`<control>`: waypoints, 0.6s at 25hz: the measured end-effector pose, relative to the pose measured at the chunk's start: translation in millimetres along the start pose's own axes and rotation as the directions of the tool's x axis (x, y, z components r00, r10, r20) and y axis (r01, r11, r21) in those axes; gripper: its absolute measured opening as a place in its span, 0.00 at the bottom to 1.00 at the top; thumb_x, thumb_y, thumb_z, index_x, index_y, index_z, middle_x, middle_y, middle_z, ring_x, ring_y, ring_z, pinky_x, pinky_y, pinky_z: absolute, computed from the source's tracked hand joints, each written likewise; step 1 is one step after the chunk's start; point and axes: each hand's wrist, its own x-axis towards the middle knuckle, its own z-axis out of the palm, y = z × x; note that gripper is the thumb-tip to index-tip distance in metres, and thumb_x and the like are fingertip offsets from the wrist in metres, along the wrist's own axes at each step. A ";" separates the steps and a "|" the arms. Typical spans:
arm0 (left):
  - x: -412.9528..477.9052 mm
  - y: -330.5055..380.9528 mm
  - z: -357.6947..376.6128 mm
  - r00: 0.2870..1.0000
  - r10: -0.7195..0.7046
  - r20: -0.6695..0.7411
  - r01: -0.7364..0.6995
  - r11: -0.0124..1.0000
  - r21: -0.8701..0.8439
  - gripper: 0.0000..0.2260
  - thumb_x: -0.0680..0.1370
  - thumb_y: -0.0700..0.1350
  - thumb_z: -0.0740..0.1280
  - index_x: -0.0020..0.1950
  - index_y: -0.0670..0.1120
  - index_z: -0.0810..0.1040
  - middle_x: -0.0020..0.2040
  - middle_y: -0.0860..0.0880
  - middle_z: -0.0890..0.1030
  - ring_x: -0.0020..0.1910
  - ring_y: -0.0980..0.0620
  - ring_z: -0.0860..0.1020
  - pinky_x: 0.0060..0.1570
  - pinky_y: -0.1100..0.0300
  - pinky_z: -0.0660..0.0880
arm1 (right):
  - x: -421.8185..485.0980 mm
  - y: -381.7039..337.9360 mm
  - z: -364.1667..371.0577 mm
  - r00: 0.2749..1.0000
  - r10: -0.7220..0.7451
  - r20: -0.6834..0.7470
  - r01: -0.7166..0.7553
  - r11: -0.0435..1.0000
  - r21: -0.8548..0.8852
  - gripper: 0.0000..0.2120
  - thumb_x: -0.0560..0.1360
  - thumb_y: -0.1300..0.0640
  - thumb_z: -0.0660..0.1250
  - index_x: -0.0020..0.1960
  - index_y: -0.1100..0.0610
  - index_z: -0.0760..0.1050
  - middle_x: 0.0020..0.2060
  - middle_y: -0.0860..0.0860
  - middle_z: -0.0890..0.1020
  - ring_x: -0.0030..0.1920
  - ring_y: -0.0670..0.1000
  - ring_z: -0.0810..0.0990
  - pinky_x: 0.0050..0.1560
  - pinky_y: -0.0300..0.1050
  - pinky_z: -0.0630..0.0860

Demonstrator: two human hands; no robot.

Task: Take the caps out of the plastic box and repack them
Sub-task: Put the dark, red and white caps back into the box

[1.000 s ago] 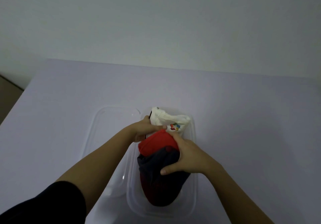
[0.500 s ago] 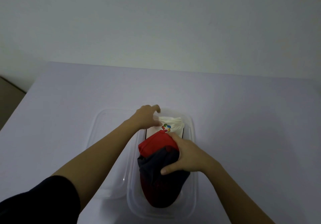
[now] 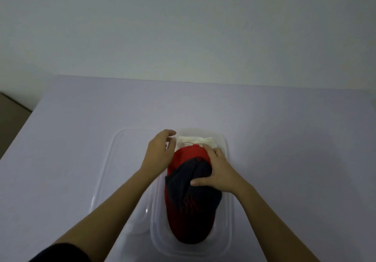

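A clear plastic box [image 3: 227, 231] sits on the table in front of me with three caps stacked in it. A dark navy cap [image 3: 189, 192] with a red brim lies on top, a red cap [image 3: 189, 155] under it, and a white cap [image 3: 195, 140] at the far end. My right hand [image 3: 218, 172] presses flat on the navy and red caps. My left hand [image 3: 160, 153] rests at the left side of the red cap, its fingers loosely bent near the white cap; its fingertips are partly hidden.
The box's clear lid [image 3: 124, 172] lies on the table directly left of the box, partly under my left forearm. The pale table [image 3: 295, 160] runs to a far edge near a plain wall; its left edge drops off to a brown floor.
The white cap has been pushed down from standing up into the far end of the box. My left hand let go of it and moved beside the red cap. My right hand stayed pressing.
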 end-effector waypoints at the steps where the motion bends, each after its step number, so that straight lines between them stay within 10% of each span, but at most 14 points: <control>1: -18.7 -2.7 6.8 0.999 0.033 -0.025 -0.033 0.999 -0.024 0.15 0.80 0.43 0.59 0.65 0.42 0.72 0.63 0.46 0.76 0.60 0.51 0.75 0.60 0.60 0.70 | -0.9 1.1 3.6 1.000 0.001 -0.030 0.000 1.000 0.025 0.53 0.61 0.43 0.78 0.74 0.43 0.46 0.70 0.47 0.53 0.71 0.53 0.59 0.70 0.51 0.64; 7: -87.9 -18.6 56.2 0.993 0.033 0.110 -0.026 0.997 -0.069 0.25 0.80 0.57 0.48 0.75 0.55 0.45 0.74 0.60 0.47 0.74 0.62 0.47 0.73 0.62 0.47 | -20.4 7.8 57.8 0.955 0.048 -0.292 -0.017 0.994 0.109 0.33 0.78 0.44 0.58 0.76 0.46 0.43 0.75 0.46 0.44 0.74 0.46 0.47 0.74 0.47 0.51; 15: -79.1 -22.0 76.5 0.981 -0.135 0.139 0.134 0.991 0.012 0.28 0.80 0.56 0.44 0.77 0.48 0.41 0.79 0.48 0.47 0.77 0.54 0.48 0.73 0.60 0.44 | -0.5 17.1 92.7 0.830 0.131 -0.542 -0.119 0.991 0.057 0.34 0.74 0.38 0.38 0.76 0.51 0.44 0.77 0.51 0.49 0.76 0.51 0.48 0.74 0.48 0.47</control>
